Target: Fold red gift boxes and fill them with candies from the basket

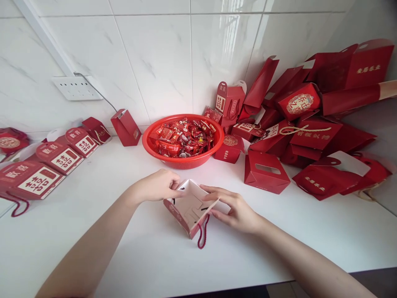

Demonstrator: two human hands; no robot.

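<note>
Corded gift box (pixel 189 203), in front of the red colander (pixel 182 164), stands opened out, top not yet closed, no candies visible inside. Left of the colander, red boxes (pixel 65 159) line up. Between both hands, the gift box has its left rim pinched by the curled left hand (pixel 159 185), its right wall by the right hand (pixel 237 210), fingers slightly parted.

A red box (pixel 189 207) is held from two sides at the counter (pixel 149 256), its open mouth turned upward; a pale interior with fold lines is exposed, marked by small black bits (pixel 182 189), and a dark-red cord (pixel 201 247) is looped outside the near right wall
</note>
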